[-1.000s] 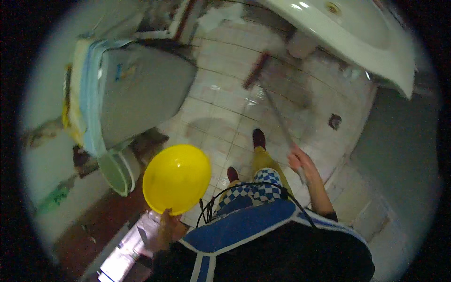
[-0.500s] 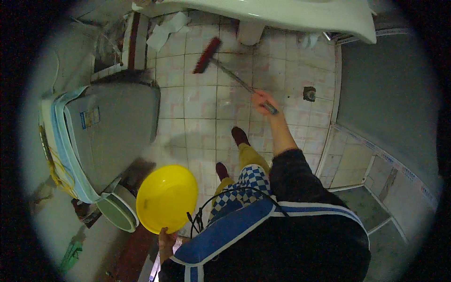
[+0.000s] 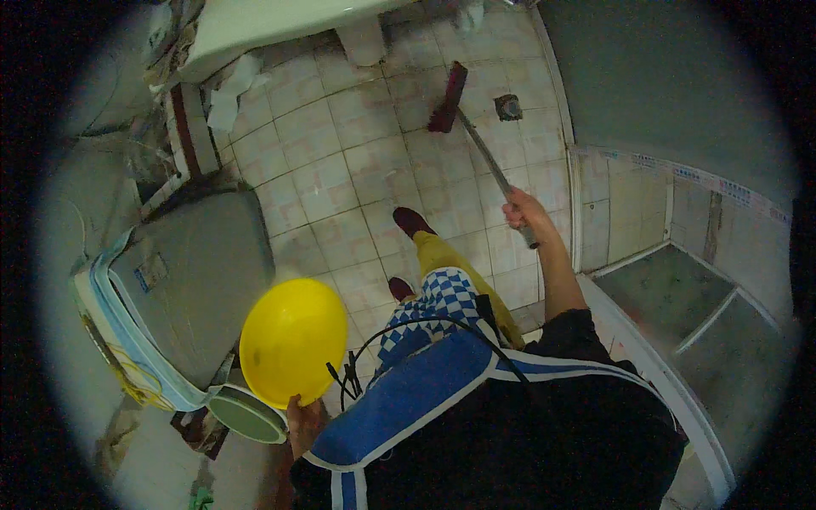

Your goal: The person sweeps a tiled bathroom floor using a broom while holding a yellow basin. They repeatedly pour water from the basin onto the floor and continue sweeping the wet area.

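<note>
My right hand [image 3: 529,212] is closed round the grip end of a floor brush [image 3: 484,151] with a grey pole. Its dark red bristle head [image 3: 449,98] is over the tiled floor [image 3: 336,183], left of a small square floor drain [image 3: 507,107]. At lower left, my left hand [image 3: 304,418] grips the rim of a yellow plastic basin [image 3: 293,344]. The basin is held beside my body with its hollow side up; a small dark smudge marks the inside. Part of the left fingers is hidden under the rim.
A grey washing machine [image 3: 191,285] stands at the left, with a pale green bucket [image 3: 246,416] beside it. Crumpled white paper [image 3: 231,93] lies near a white basin or tub [image 3: 280,25] at the far edge. Glass panels [image 3: 646,68] and a framed sill border the right.
The brush has moved right, its head now near the floor drain. My view has turned and shifted right. The yellow basin stays in my left hand.
</note>
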A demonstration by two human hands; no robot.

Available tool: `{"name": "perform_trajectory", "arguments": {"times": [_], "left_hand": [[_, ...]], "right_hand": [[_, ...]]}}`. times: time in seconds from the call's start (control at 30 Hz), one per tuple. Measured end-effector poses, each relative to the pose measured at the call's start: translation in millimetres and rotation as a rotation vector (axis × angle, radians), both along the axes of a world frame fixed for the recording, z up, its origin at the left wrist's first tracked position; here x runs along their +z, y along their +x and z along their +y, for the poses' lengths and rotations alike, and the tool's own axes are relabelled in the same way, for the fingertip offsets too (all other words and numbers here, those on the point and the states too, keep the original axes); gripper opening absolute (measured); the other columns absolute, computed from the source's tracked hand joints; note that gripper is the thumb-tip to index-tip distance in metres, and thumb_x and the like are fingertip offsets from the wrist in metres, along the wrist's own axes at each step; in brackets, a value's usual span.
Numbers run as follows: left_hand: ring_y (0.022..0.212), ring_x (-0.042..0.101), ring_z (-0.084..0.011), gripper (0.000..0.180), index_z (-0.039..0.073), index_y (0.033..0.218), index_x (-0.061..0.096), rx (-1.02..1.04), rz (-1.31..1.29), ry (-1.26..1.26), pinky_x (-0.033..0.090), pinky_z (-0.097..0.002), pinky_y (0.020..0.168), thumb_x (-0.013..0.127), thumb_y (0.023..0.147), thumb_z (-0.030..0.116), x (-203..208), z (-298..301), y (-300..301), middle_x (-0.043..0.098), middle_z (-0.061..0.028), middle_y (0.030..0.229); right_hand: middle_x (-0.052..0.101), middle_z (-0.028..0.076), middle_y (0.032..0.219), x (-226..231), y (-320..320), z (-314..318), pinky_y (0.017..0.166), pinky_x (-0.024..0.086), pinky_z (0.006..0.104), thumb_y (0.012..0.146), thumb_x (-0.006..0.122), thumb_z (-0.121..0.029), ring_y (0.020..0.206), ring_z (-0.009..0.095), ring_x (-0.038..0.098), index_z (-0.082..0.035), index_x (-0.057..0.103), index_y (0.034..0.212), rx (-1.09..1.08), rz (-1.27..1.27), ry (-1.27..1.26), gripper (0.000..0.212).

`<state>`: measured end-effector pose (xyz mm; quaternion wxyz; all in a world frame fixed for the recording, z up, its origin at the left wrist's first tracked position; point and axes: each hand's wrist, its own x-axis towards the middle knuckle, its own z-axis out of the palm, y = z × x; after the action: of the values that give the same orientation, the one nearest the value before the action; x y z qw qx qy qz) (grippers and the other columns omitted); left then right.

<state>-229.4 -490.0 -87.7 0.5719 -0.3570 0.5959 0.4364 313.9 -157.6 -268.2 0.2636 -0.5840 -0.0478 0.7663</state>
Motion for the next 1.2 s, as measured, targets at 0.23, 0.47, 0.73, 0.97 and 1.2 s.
{"name": "perform_trajectory", "arguments": {"times": [0.23,0.47,0.73,0.97,1.2], "left_hand": [[0.1,0.049,-0.025,0.042,0.0,0.115,0.039,-0.005,0.052,-0.033,0.04,-0.034,0.088,0.049,0.077,0.015,-10,-9,-13,0.048,-0.0131,0.112],[0.091,0.053,-0.0274,0.04,0.0,0.108,0.046,-0.206,0.12,-0.05,0.047,-0.0352,0.075,0.049,0.074,0.021,-4,47,13,0.054,-0.0159,0.102],[0.08,0.059,-0.0214,0.033,0.003,0.1,0.051,-0.28,-0.024,-0.039,0.05,-0.0305,0.067,0.054,0.073,0.021,7,67,32,0.058,-0.0106,0.096],[0.085,0.058,-0.0237,0.033,0.002,0.102,0.05,-0.259,0.286,0.073,0.051,-0.0326,0.071,0.054,0.075,0.021,-11,19,31,0.057,-0.0142,0.1],[0.084,0.058,-0.0271,0.032,0.002,0.102,0.05,-0.232,0.201,0.247,0.051,-0.0337,0.07,0.056,0.076,0.02,-60,-76,-8,0.057,-0.0152,0.098]], "right_hand": [[0.042,0.0,0.054,44,-67,-21,0.034,0.03,0.0228,0.081,0.044,-0.016,0.038,0.008,0.035,-0.006,0.023,0.125,0.085,0.012,0.061,0.05],[0.038,-0.003,0.049,-54,-73,59,0.031,0.028,0.0191,0.083,0.046,-0.02,0.037,0.005,0.037,-0.008,0.041,0.066,-0.243,0.434,-0.046,0.022],[0.044,0.004,0.064,-97,42,52,0.04,0.038,0.0233,0.084,0.043,-0.014,0.047,0.011,0.045,-0.003,0.039,0.072,-0.522,1.307,-0.137,0.017],[0.037,0.002,0.056,-48,58,-16,0.041,0.038,0.0216,0.083,0.039,-0.009,0.042,0.011,0.04,-0.001,0.036,0.075,-1.032,1.079,-0.096,0.012],[0.038,-0.001,0.055,-6,30,-69,0.037,0.033,0.0193,0.081,0.043,-0.012,0.04,0.006,0.037,-0.007,0.037,0.066,-0.507,0.799,0.043,0.018]]}}
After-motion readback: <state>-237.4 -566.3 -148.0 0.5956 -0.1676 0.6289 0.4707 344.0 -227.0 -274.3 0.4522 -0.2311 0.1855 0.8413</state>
